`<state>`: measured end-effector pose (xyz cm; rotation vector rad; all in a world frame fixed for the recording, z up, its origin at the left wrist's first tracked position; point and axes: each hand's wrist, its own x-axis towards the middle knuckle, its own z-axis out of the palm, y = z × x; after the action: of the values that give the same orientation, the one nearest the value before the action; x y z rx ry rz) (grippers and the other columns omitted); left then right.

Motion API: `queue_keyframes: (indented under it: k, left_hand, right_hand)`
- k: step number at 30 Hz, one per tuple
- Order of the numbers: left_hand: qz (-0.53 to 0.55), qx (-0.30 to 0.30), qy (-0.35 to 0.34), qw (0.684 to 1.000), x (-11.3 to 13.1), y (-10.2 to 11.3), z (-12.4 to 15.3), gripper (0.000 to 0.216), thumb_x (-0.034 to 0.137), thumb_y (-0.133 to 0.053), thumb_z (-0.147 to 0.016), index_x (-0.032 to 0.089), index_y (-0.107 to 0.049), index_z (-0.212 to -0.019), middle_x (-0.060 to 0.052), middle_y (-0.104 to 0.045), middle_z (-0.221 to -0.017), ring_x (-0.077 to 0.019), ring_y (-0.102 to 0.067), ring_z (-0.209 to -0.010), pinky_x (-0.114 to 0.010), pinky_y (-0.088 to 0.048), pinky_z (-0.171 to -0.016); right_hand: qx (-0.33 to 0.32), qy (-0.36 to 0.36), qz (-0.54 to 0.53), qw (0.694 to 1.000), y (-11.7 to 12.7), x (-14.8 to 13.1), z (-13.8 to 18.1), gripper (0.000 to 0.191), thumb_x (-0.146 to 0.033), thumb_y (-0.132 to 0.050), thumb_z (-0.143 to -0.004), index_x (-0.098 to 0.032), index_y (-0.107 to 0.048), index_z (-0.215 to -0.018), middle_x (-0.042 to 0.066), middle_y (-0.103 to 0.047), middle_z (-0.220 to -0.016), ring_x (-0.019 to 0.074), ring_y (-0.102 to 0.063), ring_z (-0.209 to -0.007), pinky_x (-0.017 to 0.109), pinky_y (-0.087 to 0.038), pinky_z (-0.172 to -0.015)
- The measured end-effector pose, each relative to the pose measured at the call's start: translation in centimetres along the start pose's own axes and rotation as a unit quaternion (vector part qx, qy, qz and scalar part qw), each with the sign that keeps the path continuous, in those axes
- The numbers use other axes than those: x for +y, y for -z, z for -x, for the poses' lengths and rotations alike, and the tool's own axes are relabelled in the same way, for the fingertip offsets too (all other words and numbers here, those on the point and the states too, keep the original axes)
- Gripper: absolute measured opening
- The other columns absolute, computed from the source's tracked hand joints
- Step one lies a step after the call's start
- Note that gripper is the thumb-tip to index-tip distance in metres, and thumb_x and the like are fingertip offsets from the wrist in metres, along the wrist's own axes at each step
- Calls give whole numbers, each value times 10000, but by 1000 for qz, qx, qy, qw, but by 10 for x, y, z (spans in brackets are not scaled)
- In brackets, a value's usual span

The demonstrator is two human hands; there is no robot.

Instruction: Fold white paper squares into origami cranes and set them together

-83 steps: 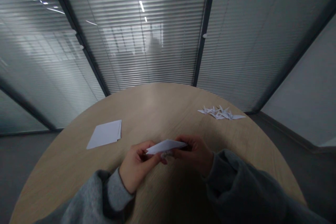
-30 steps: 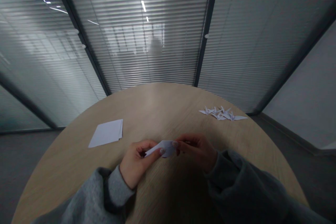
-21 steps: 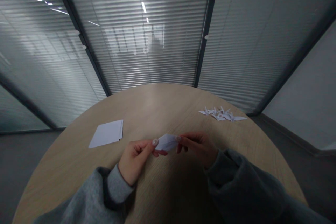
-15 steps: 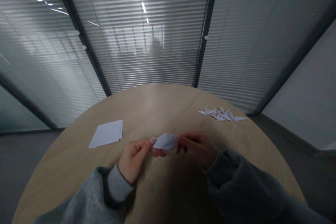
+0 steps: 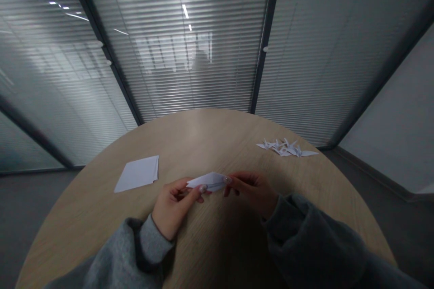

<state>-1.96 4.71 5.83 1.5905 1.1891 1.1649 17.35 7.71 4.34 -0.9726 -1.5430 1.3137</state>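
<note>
Between my two hands, a little above the table, is a folded piece of white paper (image 5: 210, 181), long and narrow with a pointed left end. My left hand (image 5: 178, 201) grips its near edge, the thumb lying on top and the fingers beneath. At the opposite end my right hand (image 5: 251, 189) pinches the paper between thumb and fingertips. The fingers hide parts of both ends.
A small stack of white paper sheets (image 5: 138, 174) lies on the round wooden table (image 5: 200, 140) at the left. Several folded paper cranes (image 5: 286, 148) sit in a cluster at the right. Glass panels with blinds (image 5: 196, 86) stand behind the table.
My left thumb and fingers have shifted along the paper's near edge, uncovering its pointed left end. My right hand keeps its pinch, moved very slightly left.
</note>
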Motion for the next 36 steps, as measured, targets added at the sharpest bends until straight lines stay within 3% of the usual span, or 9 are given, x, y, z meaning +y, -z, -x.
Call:
queue_keyframes:
  k: [7, 14, 21, 26, 32, 36]
  left_hand:
    - [-44, -20, -9, 999, 1, -1, 1, 306, 426, -614, -756, 147, -705, -669, -53, -704, -599, -159, -602, -536, -242, -471, -520]
    - [-66, -58, -23, 996, 0, -2, 2, 295, 378, -573, -786, 137, -706, -681, -69, -711, -640, -169, -623, -589, -235, -469, -549]
    - [-73, -81, 25, 994, -3, -7, 5, 286, 423, -619, -721, 145, -656, -665, -32, -640, -592, -118, -516, -462, -200, -391, -422]
    - [-46, -76, 15, 996, -2, -9, 5, 264, 397, -597, -736, 147, -661, -681, -41, -640, -629, -154, -561, -588, -204, -410, -467]
    - [-21, -36, 33, 999, -2, -7, 3, 288, 422, -602, -728, 142, -633, -667, -3, -580, -577, -97, -461, -470, -189, -367, -427]
    - [-21, -59, 15, 998, -5, -8, 3, 299, 423, -579, -748, 131, -635, -713, -34, -608, -628, -140, -535, -580, -228, -415, -524]
  right_hand:
    - [11, 38, 11, 999, -3, 2, 3, 427, -539, -698, -647, -173, -693, -867, 22, -636, -725, 129, -551, -622, 261, -441, -585]
    - [14, 59, 86, 994, -3, 0, 5, 329, -491, -684, -680, -164, -643, -701, 11, -600, -621, 129, -509, -588, 262, -410, -559]
    - [4, 21, -9, 1000, -7, 0, 6, 394, -536, -690, -649, -167, -558, -690, -30, -506, -587, 102, -453, -544, 235, -358, -514]
    - [-24, 15, -44, 999, -11, -1, 7, 434, -570, -688, -634, -173, -523, -693, -33, -494, -615, 97, -439, -553, 236, -347, -525]
    - [-55, 15, -8, 998, -11, 2, 9, 386, -512, -685, -673, -169, -509, -693, -32, -490, -633, 96, -443, -570, 238, -357, -550]
    - [-70, 21, -53, 996, -11, 4, 8, 402, -528, -686, -676, -174, -497, -698, -31, -518, -619, 101, -485, -559, 245, -393, -554]
